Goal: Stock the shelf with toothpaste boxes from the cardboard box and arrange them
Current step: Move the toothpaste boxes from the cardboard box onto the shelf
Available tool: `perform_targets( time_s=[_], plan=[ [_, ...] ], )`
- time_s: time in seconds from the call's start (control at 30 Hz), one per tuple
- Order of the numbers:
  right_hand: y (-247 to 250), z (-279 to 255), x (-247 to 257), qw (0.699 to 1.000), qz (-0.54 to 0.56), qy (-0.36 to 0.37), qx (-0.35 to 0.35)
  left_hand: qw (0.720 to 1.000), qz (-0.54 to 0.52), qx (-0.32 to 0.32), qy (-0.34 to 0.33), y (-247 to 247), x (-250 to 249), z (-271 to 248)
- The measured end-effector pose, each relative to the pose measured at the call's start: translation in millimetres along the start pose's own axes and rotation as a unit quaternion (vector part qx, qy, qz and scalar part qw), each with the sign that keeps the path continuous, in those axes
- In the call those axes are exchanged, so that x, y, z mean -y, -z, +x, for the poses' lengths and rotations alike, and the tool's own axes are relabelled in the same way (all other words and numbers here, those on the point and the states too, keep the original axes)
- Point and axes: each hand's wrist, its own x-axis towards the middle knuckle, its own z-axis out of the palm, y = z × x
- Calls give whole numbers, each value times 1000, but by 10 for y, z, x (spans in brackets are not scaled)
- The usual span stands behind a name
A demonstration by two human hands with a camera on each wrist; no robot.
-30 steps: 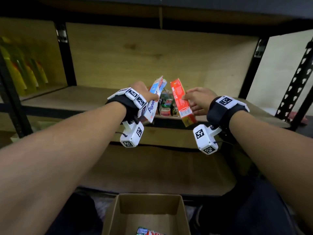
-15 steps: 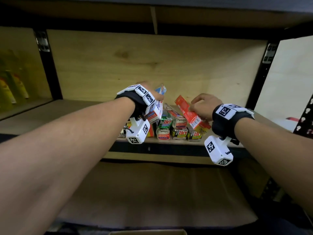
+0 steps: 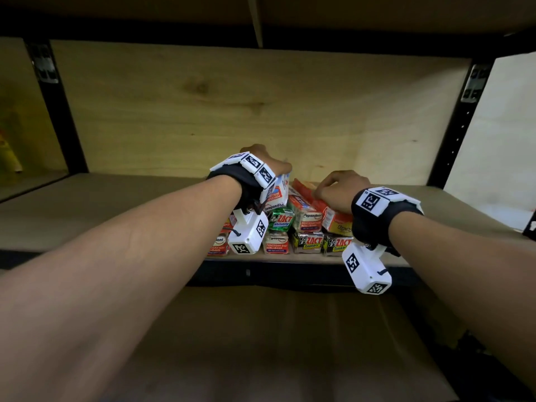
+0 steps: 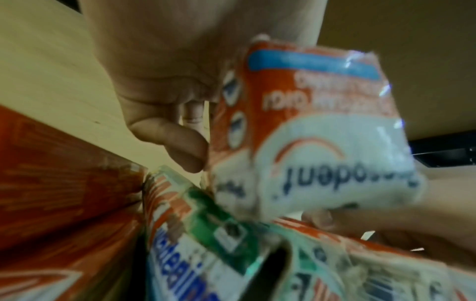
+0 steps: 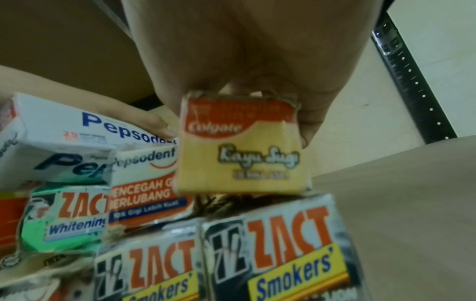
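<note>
My left hand (image 3: 261,162) grips a white, blue and red Pepsodent box (image 3: 278,190) tilted over the left top of the stack of toothpaste boxes (image 3: 293,233) on the shelf board (image 3: 116,204). In the left wrist view the thumb (image 4: 177,142) and fingers pinch that Pepsodent box (image 4: 309,132), which is blurred. My right hand (image 3: 340,188) holds a red Colgate box (image 3: 333,220) lengthwise over the stack's right side. The right wrist view has the Colgate box's yellow end (image 5: 242,146) just above a ZACT Smokers box (image 5: 278,254); whether they touch I cannot tell.
The stack sits at the shelf's front edge, two layers high, with Pepsodent and ZACT boxes end-on. A wooden back panel (image 3: 261,105) closes the bay behind it. Black metal uprights (image 3: 461,117) stand at both sides. A lower shelf board (image 3: 261,343) lies below.
Both hands have moved forward and down onto the stack. The Colgate box has gone from upright to lying nearly flat. The cardboard box on the floor has dropped out of the head view.
</note>
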Motion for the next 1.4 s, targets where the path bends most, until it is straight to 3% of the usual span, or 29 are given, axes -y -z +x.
perform_targets(
  time_s=[0.3,0.47,0.73,0.83,1.0,1.13,1.4],
  plan=[
    [178,-230,-78,999,31,3,11,1000,0,19,-15,63,-105,-282],
    [293,-572,-101,999,25,6,20,999,8,6,-33,146,-81,-703],
    [335,-1147,-123,999,4,10,46,996,-63,-37,-51,242,2,-1445],
    [247,-1319,-123,998,7,20,62,998,-24,20,-56,255,39,-1690],
    [-95,-1524,-217,993,28,23,109,983,-125,138,-9,-48,263,-1995],
    [-524,-1689,-359,988,25,26,153,968,-116,224,15,-464,552,-2202],
    [-1599,-1958,-843,968,-14,6,250,941,-93,312,91,-1539,1293,-2627]
  ],
)
